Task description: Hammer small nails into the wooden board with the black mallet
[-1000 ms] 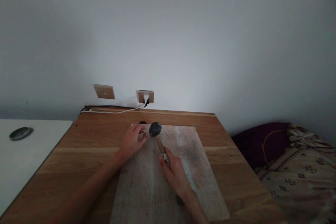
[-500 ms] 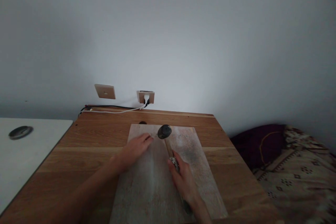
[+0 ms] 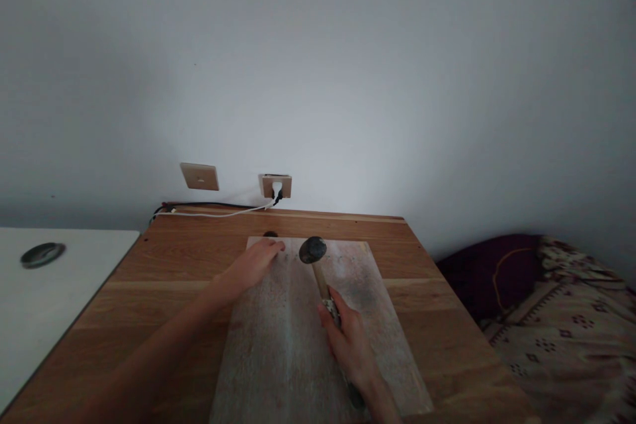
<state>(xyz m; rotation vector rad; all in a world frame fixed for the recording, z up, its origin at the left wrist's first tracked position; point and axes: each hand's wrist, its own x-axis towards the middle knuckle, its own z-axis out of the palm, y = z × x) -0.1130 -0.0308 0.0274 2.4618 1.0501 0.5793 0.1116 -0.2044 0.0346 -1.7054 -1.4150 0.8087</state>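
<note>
A pale worn board (image 3: 293, 351) lies on the wooden table (image 3: 173, 265). My right hand (image 3: 350, 344) grips the wooden handle of a hammer (image 3: 318, 265), whose dark round head rests near the board's far edge. My left hand (image 3: 253, 264) reaches forward over the board's far left corner, fingers stretched out and flat. A small dark object (image 3: 270, 234) sits just beyond its fingertips at the board's far edge; I cannot make out what it is.
A socket (image 3: 276, 184) with a white plug and cables runs along the wall behind the table, beside a blank wall plate (image 3: 199, 176). A white surface (image 3: 44, 298) with a dark round disc (image 3: 42, 254) adjoins on the left. Patterned bedding (image 3: 561, 338) lies on the right.
My left hand has slid forward to the board's far left corner. The hammer head moved right and stays near the far edge; my right hand keeps its grip.
</note>
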